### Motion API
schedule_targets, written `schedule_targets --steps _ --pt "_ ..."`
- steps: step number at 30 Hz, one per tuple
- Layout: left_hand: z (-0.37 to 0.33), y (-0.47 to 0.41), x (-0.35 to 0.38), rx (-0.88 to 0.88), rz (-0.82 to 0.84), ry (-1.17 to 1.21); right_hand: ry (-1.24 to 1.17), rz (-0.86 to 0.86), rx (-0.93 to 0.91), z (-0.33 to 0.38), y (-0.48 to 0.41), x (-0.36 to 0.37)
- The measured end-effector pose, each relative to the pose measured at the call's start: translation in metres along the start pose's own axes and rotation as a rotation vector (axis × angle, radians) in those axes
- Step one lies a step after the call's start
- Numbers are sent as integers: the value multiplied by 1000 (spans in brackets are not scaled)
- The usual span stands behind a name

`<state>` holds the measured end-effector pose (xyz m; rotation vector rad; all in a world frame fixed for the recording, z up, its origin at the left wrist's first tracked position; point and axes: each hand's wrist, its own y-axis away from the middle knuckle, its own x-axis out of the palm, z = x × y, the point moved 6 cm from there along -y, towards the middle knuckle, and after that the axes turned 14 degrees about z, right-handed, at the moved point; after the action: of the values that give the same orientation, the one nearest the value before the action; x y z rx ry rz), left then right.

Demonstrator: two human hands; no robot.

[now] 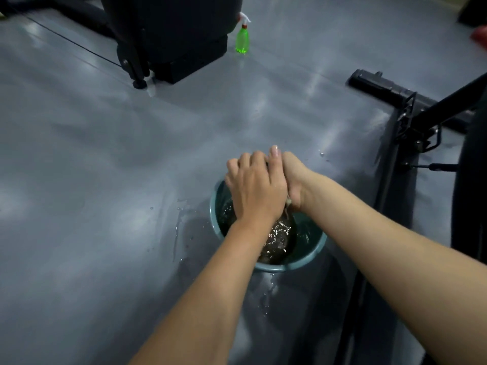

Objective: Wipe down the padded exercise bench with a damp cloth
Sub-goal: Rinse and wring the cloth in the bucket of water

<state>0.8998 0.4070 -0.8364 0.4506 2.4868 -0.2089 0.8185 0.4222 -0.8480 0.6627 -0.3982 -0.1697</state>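
Both hands meet just above a teal bucket [305, 260] that stands on a glossy grey floor [105, 154]. The left hand [253, 193] lies knuckles up, and its fingers [246, 160] curl down and clamp on the cloth [288, 202]. The right hand [295, 177] presses against it from the right side, with its fingers also wrapped round the cloth. The hands hide most of the cloth. Only a dark, wet end shows, hanging between the two wrists over the bucket. One thumb sticks up between the hands.

The water [279, 233] in the bucket is dark and rippled, with bright glints. Splashes [181, 227] wet the floor just left of the bucket and in front of it.

Far ahead, a green spray bottle [242, 39] with a white trigger stands upright on the floor, just beside the base of a black machine [171, 35]. A black metal frame [411, 101] runs along the right side, well apart from the bottle.
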Motion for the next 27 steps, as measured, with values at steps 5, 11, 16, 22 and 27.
schedule_targets --steps 5,11,16,22,27 --pt "17 -23 10 -28 90 22 -29 -100 33 -17 -8 0" --pt "25 -25 6 -174 13 390 223 -126 -30 -8 -12 4" --pt "19 -27 9 -481 28 1021 546 -327 -75 20 -8 3" --pt "22 -22 3 -612 171 1133 803 -419 -87 27 4 11" --pt "31 -20 3 -671 419 1358 899 -321 -108 30 6 27"
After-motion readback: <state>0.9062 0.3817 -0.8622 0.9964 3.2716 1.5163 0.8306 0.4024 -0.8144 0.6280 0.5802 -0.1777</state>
